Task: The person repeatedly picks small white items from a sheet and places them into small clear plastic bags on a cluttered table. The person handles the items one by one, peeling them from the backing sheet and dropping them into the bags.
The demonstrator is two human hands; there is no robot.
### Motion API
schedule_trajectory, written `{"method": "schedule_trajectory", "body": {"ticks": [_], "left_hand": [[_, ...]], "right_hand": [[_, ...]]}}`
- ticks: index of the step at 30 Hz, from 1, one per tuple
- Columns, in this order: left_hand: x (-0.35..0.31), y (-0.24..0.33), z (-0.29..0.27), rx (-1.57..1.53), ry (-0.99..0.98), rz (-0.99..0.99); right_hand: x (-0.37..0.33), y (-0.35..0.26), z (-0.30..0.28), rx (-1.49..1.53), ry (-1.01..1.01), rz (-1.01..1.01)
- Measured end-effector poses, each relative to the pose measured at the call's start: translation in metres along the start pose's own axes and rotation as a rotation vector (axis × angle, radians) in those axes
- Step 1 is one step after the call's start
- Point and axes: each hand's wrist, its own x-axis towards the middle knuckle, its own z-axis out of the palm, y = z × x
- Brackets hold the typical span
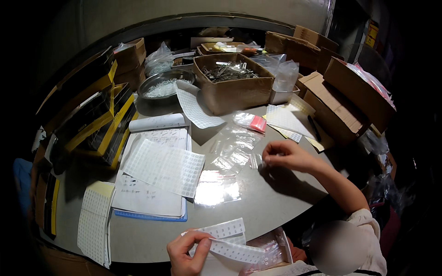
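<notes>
At the near edge, my left hand (189, 252) pinches strips of white sticker labels (237, 250) between thumb and fingers. The strips bear rows of small dark print and fan out to the right. My right hand (290, 157) is over the right part of the table, its thumb and fingertips drawn together. Whatever is between those fingertips is too small to make out. Just left of them lie small clear zip bags (235, 161), spread flat and overlapping. More clear bags (217, 186) shine under the light nearer to me. A bundle of bags with a red end (251, 122) lies beyond.
Left of the bags, a label sheet (165, 165) covers part of a paper pad (147, 198). More label sheets (95, 221) hang over the near left edge. Behind stand a metal bowl (161, 85) and a carton of metal parts (235, 87). Boxes line both sides; a pen (314, 127) lies right.
</notes>
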Motion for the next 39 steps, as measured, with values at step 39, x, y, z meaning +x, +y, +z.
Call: {"method": "schedule_trajectory", "body": {"ticks": [39], "left_hand": [[-0.004, -0.005, -0.002, -0.044, 0.059, 0.183]], "right_hand": [[0.052, -0.016, -0.010, -1.066, 0.080, 0.063]]}}
